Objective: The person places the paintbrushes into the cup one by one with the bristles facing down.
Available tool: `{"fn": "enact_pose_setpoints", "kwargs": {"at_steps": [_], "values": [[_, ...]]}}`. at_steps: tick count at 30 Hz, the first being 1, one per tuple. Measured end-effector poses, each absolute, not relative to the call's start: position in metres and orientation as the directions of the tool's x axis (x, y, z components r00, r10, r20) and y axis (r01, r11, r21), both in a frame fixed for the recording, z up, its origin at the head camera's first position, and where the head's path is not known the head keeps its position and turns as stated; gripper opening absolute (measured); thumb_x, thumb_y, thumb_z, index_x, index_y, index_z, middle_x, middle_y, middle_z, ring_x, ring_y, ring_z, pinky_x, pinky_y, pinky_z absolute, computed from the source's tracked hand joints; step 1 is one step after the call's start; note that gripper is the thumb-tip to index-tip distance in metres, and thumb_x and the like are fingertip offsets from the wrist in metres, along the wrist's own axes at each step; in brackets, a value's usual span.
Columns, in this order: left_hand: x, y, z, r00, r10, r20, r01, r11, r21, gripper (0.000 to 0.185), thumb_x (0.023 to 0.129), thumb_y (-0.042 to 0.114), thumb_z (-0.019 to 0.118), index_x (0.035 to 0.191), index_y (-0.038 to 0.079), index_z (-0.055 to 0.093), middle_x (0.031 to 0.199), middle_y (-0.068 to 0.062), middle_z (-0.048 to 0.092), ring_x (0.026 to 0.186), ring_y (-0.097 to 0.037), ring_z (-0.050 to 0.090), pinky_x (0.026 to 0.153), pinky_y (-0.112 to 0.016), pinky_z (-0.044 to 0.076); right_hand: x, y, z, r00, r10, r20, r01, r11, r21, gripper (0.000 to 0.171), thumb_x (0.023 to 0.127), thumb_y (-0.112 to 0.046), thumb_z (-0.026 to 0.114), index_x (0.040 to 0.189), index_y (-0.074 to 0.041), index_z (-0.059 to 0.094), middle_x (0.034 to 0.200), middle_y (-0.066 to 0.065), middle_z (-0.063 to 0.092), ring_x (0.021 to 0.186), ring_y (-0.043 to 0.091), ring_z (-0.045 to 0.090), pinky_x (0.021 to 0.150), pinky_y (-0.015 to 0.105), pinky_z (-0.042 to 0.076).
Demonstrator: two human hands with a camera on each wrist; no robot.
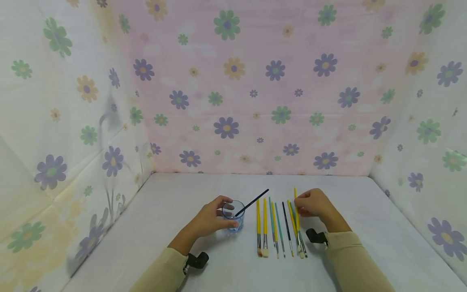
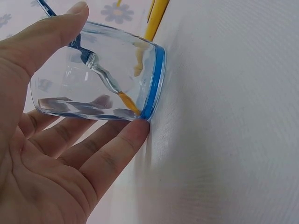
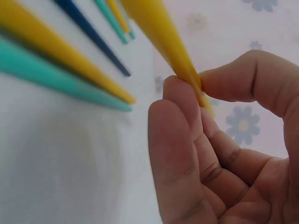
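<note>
My left hand (image 1: 210, 217) holds a clear drinking glass (image 1: 238, 224), its thumb on one side and fingers on the other. In the left wrist view the glass (image 2: 159, 70) has a blue base, and a dark-handled paintbrush (image 2: 105, 79) leans inside, its orange bristles at the bottom. That brush's handle (image 1: 257, 199) sticks out over the rim to the right. My right hand (image 1: 316, 206) pinches a yellow paintbrush (image 3: 166, 39) near its handle end, between thumb and fingertips. In the head view this brush (image 1: 297, 221) slants over the right end of a brush row, bristles toward me.
Between the hands, several paintbrushes lie side by side on the white table (image 1: 146, 243): yellow brushes (image 1: 264, 219), teal ones (image 1: 279, 225) and a dark one (image 1: 287, 223). A flowered cloth (image 1: 255, 109) hangs behind the table and along both sides.
</note>
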State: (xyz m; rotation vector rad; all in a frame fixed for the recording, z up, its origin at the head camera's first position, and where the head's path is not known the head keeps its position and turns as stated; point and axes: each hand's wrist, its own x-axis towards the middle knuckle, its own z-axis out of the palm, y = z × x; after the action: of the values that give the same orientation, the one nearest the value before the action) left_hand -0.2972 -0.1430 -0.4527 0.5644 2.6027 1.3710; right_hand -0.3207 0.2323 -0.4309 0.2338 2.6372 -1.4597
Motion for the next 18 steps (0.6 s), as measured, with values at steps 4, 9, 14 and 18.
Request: {"fn": "enact_pose_setpoints", "kwargs": {"at_steps": [4,9,14,18], "values": [[-0.296,-0.143,-0.451,-0.919,0.391,0.044,0.258,0.515,0.818,0.081,0.079,0.043,0.090,0.145,0.019,0.050,0.137,-0.004,0.067,0.125,-0.031,0.066,0.105,-0.055,0.053,-0.319,0.226,-0.422,-0.988,0.067,-0.143,0.157,0.507,-0.847,0.038,0.089,-0.020,0.070,0.117,0.006,0.066,0.104,0.020,0.070,0.076,0.019,0.072,0.069,0.033,0.064],[-0.296,-0.143,-0.451,-0.919,0.393,0.045,0.261,0.515,0.816,0.081,0.079,0.042,0.090,0.145,0.018,0.050,0.137,-0.005,0.067,0.123,-0.030,0.067,0.104,-0.055,0.053,-0.314,0.218,-0.408,-0.994,0.044,-0.097,0.106,0.474,-0.874,0.040,0.091,-0.021,0.071,0.120,0.006,0.064,0.108,0.021,0.072,0.078,0.019,0.074,0.070,0.033,0.064],[-0.296,-0.142,-0.450,-0.916,0.399,0.044,0.263,0.513,0.817,0.082,0.079,0.043,0.090,0.146,0.018,0.049,0.138,-0.008,0.066,0.123,-0.031,0.067,0.104,-0.055,0.053,-0.309,0.214,-0.398,-0.998,0.011,-0.057,0.056,0.423,-0.904,0.044,0.094,-0.020,0.069,0.128,0.006,0.061,0.117,0.022,0.071,0.085,0.025,0.076,0.074,0.035,0.065],[-0.296,-0.142,-0.451,-0.916,0.398,0.043,0.264,0.520,0.812,0.082,0.079,0.044,0.090,0.146,0.019,0.049,0.138,-0.005,0.066,0.124,-0.031,0.066,0.104,-0.055,0.054,-0.306,0.212,-0.391,-1.000,-0.002,-0.022,0.019,0.411,-0.912,0.038,0.097,-0.023,0.069,0.126,0.002,0.066,0.119,0.022,0.072,0.093,0.031,0.076,0.076,0.034,0.064]]}}
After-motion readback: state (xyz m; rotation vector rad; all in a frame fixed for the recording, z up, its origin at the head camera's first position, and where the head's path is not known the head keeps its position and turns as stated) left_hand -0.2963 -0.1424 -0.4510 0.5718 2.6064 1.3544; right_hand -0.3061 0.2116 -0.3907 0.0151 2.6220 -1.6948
